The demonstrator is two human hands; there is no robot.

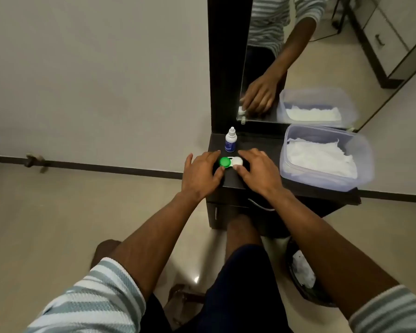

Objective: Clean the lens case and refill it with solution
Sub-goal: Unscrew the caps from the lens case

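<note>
Two caps, one green and one white, sit side by side on the lens case, which lies flat on the dark dresser top near its front left corner.

Item: lens case. Small moulded plastic, judged very light, rigid and smooth; likely to skid on the polished top if a cap is twisted without the body being pinned. Best hold, by my reckoning: the ridged rim of one cap between thumb and forefinger, the other hand pressing the body down.

Item: left hand. Fingers spread, thumb tip at the green cap's near edge, forefinger reaching past its far side. Not clenched; whether it actually pinches the cap, I cannot tell.

Item: right hand. Thumb tip touches the white cap's near edge, fingers arch over its far side. Firm grip or mere contact: cannot tell.

Item: solution bottle. Upright, capped, just behind the case. Untouched.

Item: clear plastic tub. Holds white tissue; stands to the right, well apart from the case.

Item: mirror. Behind, repeating hand and tub.

Both caps look seated, so cleaning appears not yet begun.
</note>
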